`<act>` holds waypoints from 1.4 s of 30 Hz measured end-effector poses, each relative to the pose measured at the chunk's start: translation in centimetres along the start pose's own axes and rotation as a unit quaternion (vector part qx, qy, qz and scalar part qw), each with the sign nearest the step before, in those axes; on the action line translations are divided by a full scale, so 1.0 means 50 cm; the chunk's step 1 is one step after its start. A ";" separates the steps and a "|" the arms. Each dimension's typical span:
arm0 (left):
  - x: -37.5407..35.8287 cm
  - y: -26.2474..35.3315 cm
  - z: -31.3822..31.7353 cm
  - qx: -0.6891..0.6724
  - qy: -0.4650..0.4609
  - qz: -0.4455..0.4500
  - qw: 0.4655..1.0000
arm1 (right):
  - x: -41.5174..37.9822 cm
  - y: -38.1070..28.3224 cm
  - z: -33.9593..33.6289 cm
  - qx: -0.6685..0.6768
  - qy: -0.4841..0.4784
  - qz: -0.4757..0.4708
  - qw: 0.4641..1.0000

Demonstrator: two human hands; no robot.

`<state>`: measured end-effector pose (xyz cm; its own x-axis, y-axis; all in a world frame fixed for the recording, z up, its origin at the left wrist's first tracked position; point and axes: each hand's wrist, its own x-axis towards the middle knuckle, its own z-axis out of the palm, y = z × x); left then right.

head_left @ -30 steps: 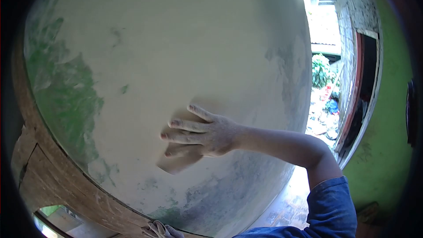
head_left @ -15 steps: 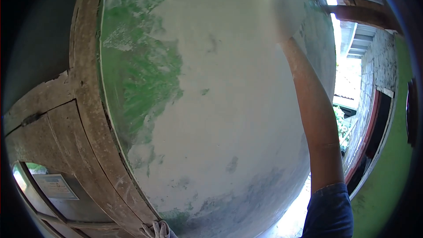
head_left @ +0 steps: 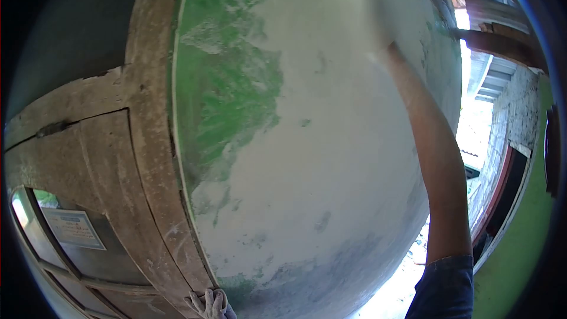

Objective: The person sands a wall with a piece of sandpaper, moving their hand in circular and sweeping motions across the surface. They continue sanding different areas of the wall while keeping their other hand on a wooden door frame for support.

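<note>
A large wall [head_left: 331, 159] fills the middle, mostly coated white, with bare green paint on its left side and greyish patches low down. My right arm reaches up along its right part; the right hand [head_left: 378, 20] is high against the wall, lost in a pale blur. Whether it holds something cannot be seen. At the bottom edge, my left hand [head_left: 209, 303] wears a grey, dusty glove. Its fingers are apart and bent, resting where the wooden frame [head_left: 155, 159] meets the wall, with nothing visible in them.
To the left is a weathered wooden panel with a metal hinge [head_left: 53, 129] and a glazed window bearing a paper notice [head_left: 74, 228]. On the right, a wooden beam [head_left: 502, 46] juts out overhead. Beyond it stand a whitish block wall [head_left: 496, 127] and a green wall [head_left: 520, 242].
My view has turned left, so the wall and frame sit further right. Slightly more of my gloved left hand shows. My right arm stays raised against the wall.
</note>
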<state>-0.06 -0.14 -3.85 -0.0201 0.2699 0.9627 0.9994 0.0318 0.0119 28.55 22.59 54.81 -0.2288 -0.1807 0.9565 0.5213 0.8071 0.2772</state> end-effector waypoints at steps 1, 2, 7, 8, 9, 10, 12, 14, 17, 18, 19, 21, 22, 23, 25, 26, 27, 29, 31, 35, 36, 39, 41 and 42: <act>0.010 0.003 -0.005 -0.020 -0.003 -0.007 1.000 | 0.027 0.025 -0.009 0.012 -0.026 0.104 0.994; 0.034 0.015 -0.013 -0.007 0.041 -0.010 0.999 | 0.041 0.027 -0.008 0.017 -0.027 0.097 0.995; 0.022 0.007 -0.013 -0.015 0.032 -0.014 0.999 | 0.026 -0.109 0.034 -0.112 0.033 -0.075 0.990; 0.021 0.007 -0.012 -0.015 0.022 -0.015 1.000 | 0.003 -0.164 0.042 -0.153 0.028 -0.123 0.980; 0.018 0.007 -0.009 -0.016 0.024 -0.019 0.999 | -0.016 -0.205 0.048 -0.193 0.023 -0.171 0.966; 0.014 0.006 -0.006 -0.016 0.019 -0.020 0.999 | -0.022 -0.223 0.053 -0.231 0.018 -0.218 0.948; 0.009 0.005 -0.005 -0.012 0.012 -0.022 1.000 | 0.005 -0.161 0.054 -0.157 0.005 -0.180 0.971; 0.008 0.007 -0.002 -0.020 0.015 -0.032 0.999 | 0.057 -0.094 0.040 0.000 -0.022 -0.072 0.997; 0.012 0.012 -0.002 -0.028 0.027 -0.041 0.998 | 0.123 -0.006 0.037 0.018 0.094 -0.003 0.995; 0.010 0.011 0.000 -0.022 0.026 -0.041 0.999 | 0.141 0.009 0.031 0.022 0.095 -0.005 0.995; 0.008 0.008 0.000 -0.019 0.027 -0.043 0.999 | 0.157 0.024 0.025 -0.003 0.094 0.018 0.995; 0.001 0.006 -0.002 -0.004 0.024 -0.040 0.999 | 0.169 0.013 0.029 -0.025 0.089 0.040 0.995; -0.002 0.006 -0.004 0.001 0.021 -0.037 0.999 | 0.167 -0.001 0.033 0.006 0.048 0.061 0.997; -0.003 0.006 -0.007 0.002 0.021 -0.038 0.999 | 0.164 -0.014 0.036 0.037 0.009 0.083 0.996; 0.002 0.009 -0.008 0.005 0.014 -0.037 0.999 | 0.104 -0.126 0.065 0.054 0.004 -0.004 0.999; 0.004 0.008 -0.008 0.005 0.015 -0.037 0.999 | 0.077 -0.160 0.072 0.070 -0.001 -0.086 0.994; 0.004 0.007 -0.009 0.000 0.015 -0.033 0.999 | 0.066 -0.159 0.069 0.069 0.000 -0.085 0.994; 0.005 0.007 -0.009 -0.005 0.012 -0.026 1.000 | 0.049 -0.151 0.064 -0.065 0.035 -0.128 0.989; 0.006 0.007 -0.004 -0.016 0.011 -0.037 0.999 | 0.104 -0.057 0.037 0.025 -0.003 0.026 0.999; 0.002 0.007 -0.003 -0.015 0.010 -0.041 0.999 | 0.147 0.052 -0.008 -0.020 0.050 0.151 0.987; 0.004 0.007 -0.002 -0.016 0.015 -0.040 0.999 | 0.167 0.051 0.009 -0.061 0.104 0.130 0.984; 0.006 0.011 -0.006 -0.015 0.017 -0.038 0.999 | 0.157 -0.025 0.043 -0.046 0.060 0.084 0.994; 0.007 0.011 -0.006 -0.016 0.017 -0.031 0.999 | 0.132 -0.149 0.058 -0.138 -0.071 0.048 0.987; 0.004 0.010 -0.006 -0.021 0.023 -0.032 0.999 | 0.118 -0.177 0.058 -0.142 -0.069 0.051 0.986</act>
<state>0.46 -0.33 -3.59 -0.0829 0.2236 0.9712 0.9965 0.0063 0.0836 20.19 16.00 57.71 -0.2631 -0.0120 0.9647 0.7521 0.6237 0.2128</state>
